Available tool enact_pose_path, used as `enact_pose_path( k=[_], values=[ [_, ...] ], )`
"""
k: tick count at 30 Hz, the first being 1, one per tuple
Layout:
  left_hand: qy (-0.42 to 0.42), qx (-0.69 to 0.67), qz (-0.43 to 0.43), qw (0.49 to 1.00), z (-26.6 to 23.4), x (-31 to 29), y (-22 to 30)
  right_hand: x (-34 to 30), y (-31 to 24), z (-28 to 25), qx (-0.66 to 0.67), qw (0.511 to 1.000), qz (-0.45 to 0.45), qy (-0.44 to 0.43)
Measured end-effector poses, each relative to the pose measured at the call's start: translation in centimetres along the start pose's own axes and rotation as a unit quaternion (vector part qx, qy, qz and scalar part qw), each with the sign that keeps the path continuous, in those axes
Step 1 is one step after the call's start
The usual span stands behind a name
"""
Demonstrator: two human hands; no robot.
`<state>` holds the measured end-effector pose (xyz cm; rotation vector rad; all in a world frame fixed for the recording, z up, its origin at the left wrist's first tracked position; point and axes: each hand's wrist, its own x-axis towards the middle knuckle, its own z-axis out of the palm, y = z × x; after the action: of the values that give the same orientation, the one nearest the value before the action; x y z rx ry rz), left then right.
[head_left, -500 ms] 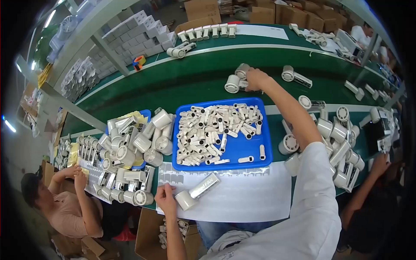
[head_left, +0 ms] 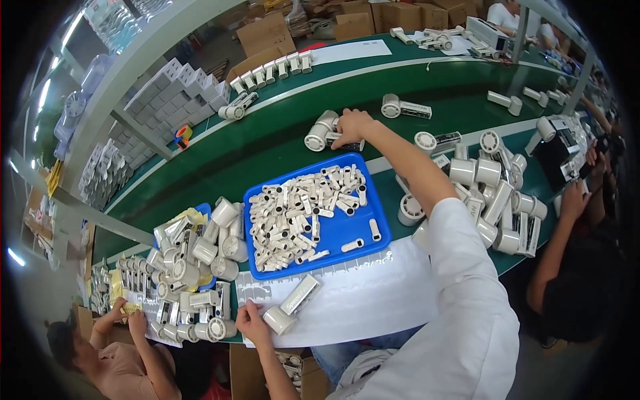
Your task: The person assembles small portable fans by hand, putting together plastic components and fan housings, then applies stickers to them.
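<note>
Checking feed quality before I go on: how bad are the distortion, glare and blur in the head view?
Head view: strong fisheye, so the green belt and shelf rails bow toward a black rim. Light is even with soft shadows; glare only from lamps at the left edge. The blue tray, right hand and left hand look sharp; parts near the rim go small and soft.

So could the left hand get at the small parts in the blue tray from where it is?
Probably yes. The left hand rests on the white sheet beside a white handheld fan, just below the blue tray. The tray is open-topped and nothing stands between them; the right hand is beyond the tray.
</note>
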<state>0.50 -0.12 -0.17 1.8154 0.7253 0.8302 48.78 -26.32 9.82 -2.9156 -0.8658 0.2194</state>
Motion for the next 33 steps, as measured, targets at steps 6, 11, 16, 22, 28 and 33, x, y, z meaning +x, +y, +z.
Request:
enact_pose_path(
  k=[6, 11, 16, 22, 28, 33],
  values=[
    [-0.007, -0.021, 0.003, 1.000, 0.3, 0.4, 0.0, -4.4, 1.1, -2.4, -0.046, 0.999, -0.028, 0.002],
    [-0.013, -0.053, 0.007, 0.998, 0.1, 0.4, -0.1, -8.7, 1.7, -5.4, -0.084, 0.995, 0.011, -0.055],
    [-0.005, -0.052, 0.014, 0.999, 0.4, 0.4, -0.2, -16.2, 2.7, -6.8, -0.108, 0.987, 0.072, -0.097],
    [-0.022, -0.049, -0.001, 0.999, 0.0, 0.2, 0.8, -21.9, 1.3, -5.6, -0.103, 0.990, 0.073, -0.059],
    [-0.020, -0.064, 0.016, 0.998, 0.3, 0.4, 0.5, -23.0, 0.4, -2.7, -0.075, 0.987, 0.144, 0.010],
    [-0.024, -0.061, 0.000, 0.998, 0.3, 0.2, 0.9, -23.7, -0.7, -3.0, 0.049, 0.988, 0.144, -0.011]
  ],
)
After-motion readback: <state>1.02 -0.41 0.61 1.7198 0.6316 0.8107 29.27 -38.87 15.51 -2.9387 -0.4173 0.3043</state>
